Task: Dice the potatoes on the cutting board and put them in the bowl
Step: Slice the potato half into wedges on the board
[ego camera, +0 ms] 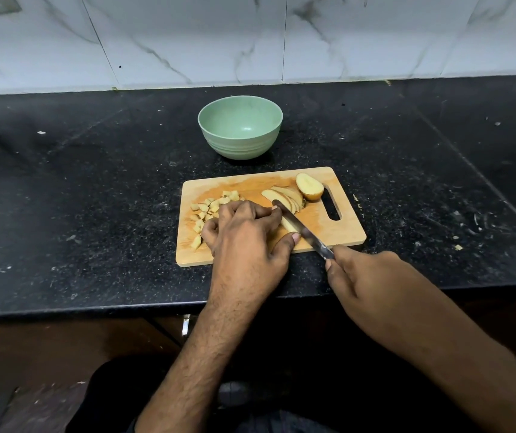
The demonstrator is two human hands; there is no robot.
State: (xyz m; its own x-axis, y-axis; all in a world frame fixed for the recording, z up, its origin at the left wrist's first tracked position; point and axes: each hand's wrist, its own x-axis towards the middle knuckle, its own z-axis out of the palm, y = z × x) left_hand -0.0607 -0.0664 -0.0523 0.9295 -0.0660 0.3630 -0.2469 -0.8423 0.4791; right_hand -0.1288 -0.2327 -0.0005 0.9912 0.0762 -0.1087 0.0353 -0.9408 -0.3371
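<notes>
Head view: our left hand (244,232) pins a slice (288,225) for the knife (300,228), gripped by our right hand (356,273), cutting just beside the fingertips (277,208).

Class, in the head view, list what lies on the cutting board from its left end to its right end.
diced potato pieces → left hand → potato slices → potato half → handle slot

No readable text or labels, as far as visible.
</notes>
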